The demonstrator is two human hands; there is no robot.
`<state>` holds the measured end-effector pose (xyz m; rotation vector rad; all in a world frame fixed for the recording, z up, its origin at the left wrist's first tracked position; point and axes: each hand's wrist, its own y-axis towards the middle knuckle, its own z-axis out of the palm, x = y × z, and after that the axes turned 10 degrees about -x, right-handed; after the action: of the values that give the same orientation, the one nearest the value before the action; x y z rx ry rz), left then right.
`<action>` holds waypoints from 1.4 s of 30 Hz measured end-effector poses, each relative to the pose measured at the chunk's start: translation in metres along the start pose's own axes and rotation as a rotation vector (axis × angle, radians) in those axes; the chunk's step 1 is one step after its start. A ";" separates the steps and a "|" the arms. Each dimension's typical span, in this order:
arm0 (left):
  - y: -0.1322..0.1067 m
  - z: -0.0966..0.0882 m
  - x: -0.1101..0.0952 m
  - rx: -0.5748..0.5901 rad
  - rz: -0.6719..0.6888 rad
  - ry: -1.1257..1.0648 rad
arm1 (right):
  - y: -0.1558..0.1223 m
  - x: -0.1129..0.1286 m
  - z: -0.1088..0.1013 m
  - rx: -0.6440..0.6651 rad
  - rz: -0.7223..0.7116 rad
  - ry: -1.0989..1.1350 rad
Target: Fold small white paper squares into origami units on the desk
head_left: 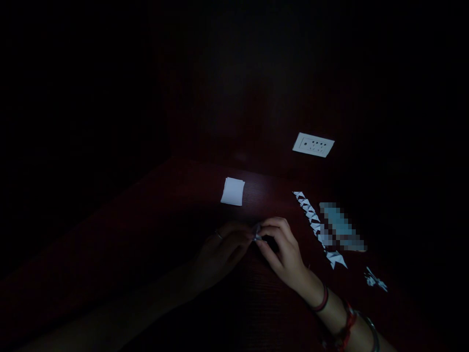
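Note:
The scene is very dark. My left hand (220, 249) and my right hand (282, 249) meet over a dark reddish wooden table (154, 220), and both pinch a small folded piece of paper (257, 231) between their fingertips. There is a ring on my left hand, and my right wrist carries red bands and a bracelet. A small stack of white paper squares (233, 191) lies just beyond my hands. To the right runs a chain of folded paper triangles (318, 227).
A white wall socket plate (313, 144) sits on the dark wall behind the table. A blurred pale blue object (342, 227) lies beside the paper chain. One more small folded paper piece (375, 279) rests at the far right.

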<state>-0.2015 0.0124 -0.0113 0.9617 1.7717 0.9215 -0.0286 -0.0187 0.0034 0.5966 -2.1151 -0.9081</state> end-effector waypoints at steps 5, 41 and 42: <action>0.000 0.001 0.001 0.000 0.034 0.042 | 0.003 -0.002 -0.003 0.026 -0.013 -0.021; 0.001 0.006 0.018 0.271 -0.070 -0.004 | 0.000 -0.007 -0.003 0.033 0.052 0.038; 0.002 0.006 0.017 0.271 -0.067 -0.009 | 0.000 -0.007 -0.003 0.032 0.054 0.039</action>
<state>-0.2009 0.0294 -0.0178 1.0659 1.9423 0.6442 -0.0223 -0.0157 0.0017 0.5667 -2.1038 -0.8277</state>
